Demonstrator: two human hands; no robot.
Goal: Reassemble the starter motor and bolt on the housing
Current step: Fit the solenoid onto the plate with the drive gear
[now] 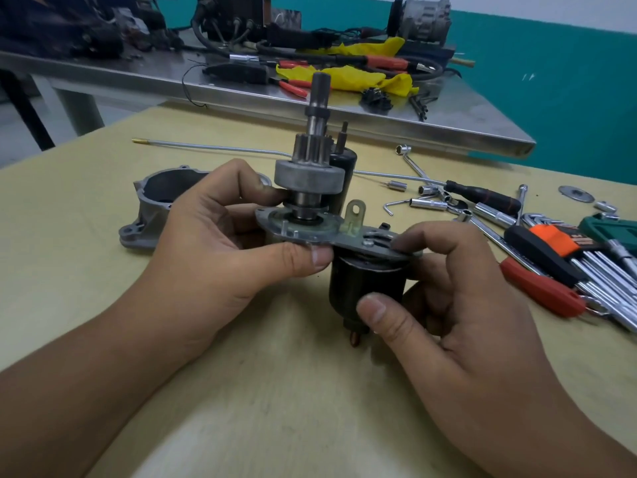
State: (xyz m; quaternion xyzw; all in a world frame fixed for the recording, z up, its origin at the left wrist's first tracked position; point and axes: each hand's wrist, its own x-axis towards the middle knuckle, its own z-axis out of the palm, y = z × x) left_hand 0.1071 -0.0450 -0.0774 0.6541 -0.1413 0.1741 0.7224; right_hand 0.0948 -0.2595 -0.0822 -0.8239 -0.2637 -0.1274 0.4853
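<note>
Left hand (220,236): the mounting plate (300,232) is pinched at its edge between thumb and fingers.
Right hand (444,298): the black solenoid (365,281) under the plate is gripped, forefinger laid on the plate.
Pinion shaft (312,160): held upright, just above the left thumb.
Housing (155,212): lies on the worktop (310,391) behind the left hand.
Procedure: the plate is kept level and the shift fork (355,215) seated before the housing is lowered.

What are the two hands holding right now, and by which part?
Both hold the starter motor assembly: left hand pinches its mounting plate, right hand grips the black solenoid.
</note>
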